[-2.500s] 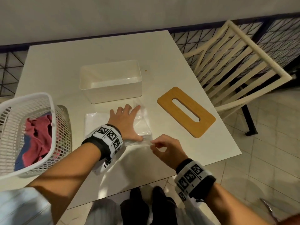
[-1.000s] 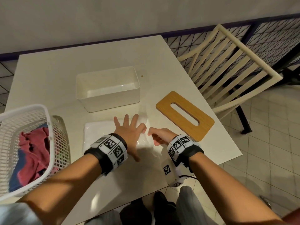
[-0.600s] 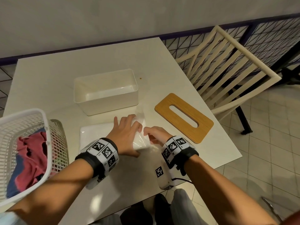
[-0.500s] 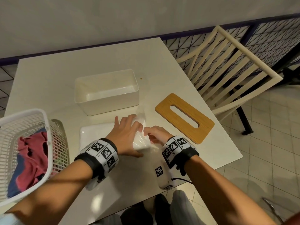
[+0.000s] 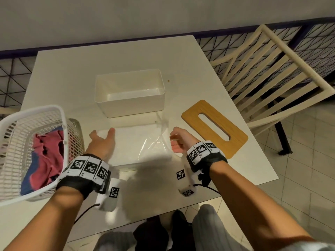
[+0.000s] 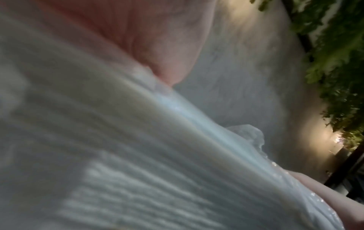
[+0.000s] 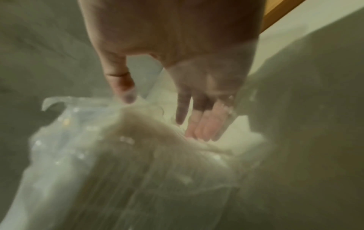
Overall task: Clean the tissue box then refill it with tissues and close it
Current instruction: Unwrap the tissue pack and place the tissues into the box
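Two hands are working at the tissue pack (image 5: 137, 144), which lies flat on the white table (image 5: 116, 57) just in front of the open tissue box (image 5: 129, 91), between the laundry basket (image 5: 34, 142) and the wooden lid (image 5: 214, 127). The left hand (image 5: 102, 144) rests against the left end of the pack, its fingers fairly straight and laid along the edge; I cannot tell whether any of them curl underneath. The right hand (image 5: 178, 142) is at the right end, where the clear plastic wrapper (image 5: 157, 142) stands up loose and crinkled; in the right wrist view its fingers (image 7: 204, 126) reach down into that film, thumb apart from the rest, but the blur hides whether they pinch it. The stack looks light and soft, likely to sag or fan if lifted by one end, and the film looks slippery. I would judge the safest hold to be both short ends at once, palms pressing inward, once the wrapper is off. The box stands empty and open, and the lid lies apart to its right.
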Action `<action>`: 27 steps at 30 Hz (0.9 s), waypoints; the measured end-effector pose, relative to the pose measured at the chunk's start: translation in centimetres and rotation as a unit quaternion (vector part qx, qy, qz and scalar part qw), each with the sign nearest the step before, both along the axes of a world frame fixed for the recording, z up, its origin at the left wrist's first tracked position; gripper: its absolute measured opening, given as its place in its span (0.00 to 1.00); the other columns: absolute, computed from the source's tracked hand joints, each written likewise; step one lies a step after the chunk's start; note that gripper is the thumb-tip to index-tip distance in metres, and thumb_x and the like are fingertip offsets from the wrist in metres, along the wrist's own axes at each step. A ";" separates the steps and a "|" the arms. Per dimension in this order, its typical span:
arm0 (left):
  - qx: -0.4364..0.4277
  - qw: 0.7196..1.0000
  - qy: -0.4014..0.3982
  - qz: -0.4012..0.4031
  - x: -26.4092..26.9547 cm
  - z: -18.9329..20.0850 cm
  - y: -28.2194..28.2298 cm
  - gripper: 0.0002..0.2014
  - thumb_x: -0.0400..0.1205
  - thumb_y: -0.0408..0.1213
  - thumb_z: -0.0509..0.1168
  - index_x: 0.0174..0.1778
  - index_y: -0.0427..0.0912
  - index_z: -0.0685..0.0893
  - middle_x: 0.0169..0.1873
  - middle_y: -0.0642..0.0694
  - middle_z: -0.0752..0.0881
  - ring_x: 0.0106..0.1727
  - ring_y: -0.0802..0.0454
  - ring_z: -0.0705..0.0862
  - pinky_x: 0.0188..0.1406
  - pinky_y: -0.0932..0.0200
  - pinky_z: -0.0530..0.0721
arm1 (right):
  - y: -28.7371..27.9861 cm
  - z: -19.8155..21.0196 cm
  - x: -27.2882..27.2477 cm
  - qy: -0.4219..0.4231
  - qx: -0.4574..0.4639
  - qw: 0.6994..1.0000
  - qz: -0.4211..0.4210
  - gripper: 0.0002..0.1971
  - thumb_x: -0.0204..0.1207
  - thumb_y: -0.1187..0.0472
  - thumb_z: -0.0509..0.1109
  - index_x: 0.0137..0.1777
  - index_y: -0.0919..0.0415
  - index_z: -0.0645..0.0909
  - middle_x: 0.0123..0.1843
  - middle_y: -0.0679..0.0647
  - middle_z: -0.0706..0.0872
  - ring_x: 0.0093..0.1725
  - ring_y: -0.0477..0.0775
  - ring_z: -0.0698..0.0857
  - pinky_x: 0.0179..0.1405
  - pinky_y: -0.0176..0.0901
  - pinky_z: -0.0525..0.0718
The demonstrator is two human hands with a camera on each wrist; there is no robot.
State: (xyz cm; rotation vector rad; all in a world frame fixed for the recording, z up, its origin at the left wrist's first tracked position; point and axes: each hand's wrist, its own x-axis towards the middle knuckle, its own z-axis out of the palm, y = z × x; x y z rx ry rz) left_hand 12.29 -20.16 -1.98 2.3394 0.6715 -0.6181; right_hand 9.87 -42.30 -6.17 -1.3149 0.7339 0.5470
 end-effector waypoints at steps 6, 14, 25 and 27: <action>0.023 0.999 -0.034 0.004 -0.9 -1.7 0.6 0.36 0.82 0.62 0.43 0.80 0.41 0.50 0.75 0.32 0.69 0.74 0.32 0.69 0.74 0.42 0.64 | 0.9 0.1 0.9 0.034 -0.060 0.997 0.029 0.13 0.77 0.59 0.57 0.30 0.58 0.70 0.27 0.53 0.70 0.25 0.50 0.66 0.26 0.38 0.65; -0.041 0.993 -0.075 0.077 -1.0 -2.6 1.0 0.36 0.82 0.61 0.46 0.80 0.39 0.50 0.77 0.35 0.66 0.75 0.34 0.68 0.74 0.45 0.63 | 1.5 0.8 1.8 -0.030 -0.105 0.992 0.063 0.14 0.78 0.56 0.58 0.32 0.59 0.72 0.32 0.56 0.75 0.32 0.54 0.73 0.38 0.42 0.73; -0.074 0.985 -0.099 0.118 -1.3 -3.3 1.2 0.37 0.82 0.60 0.47 0.80 0.39 0.51 0.80 0.39 0.59 0.78 0.38 0.63 0.76 0.47 0.59 | 2.2 1.7 2.1 -0.055 -0.067 0.995 0.052 0.11 0.78 0.57 0.59 0.36 0.60 0.71 0.33 0.56 0.70 0.31 0.52 0.69 0.37 0.42 0.70; -0.078 0.985 -0.099 0.115 -1.3 -3.4 1.1 0.36 0.83 0.60 0.47 0.80 0.39 0.50 0.80 0.40 0.59 0.78 0.39 0.64 0.75 0.48 0.60 | 1.7 1.0 1.6 -0.046 -0.017 0.999 0.017 0.12 0.77 0.51 0.61 0.35 0.57 0.73 0.31 0.53 0.71 0.29 0.49 0.69 0.32 0.38 0.68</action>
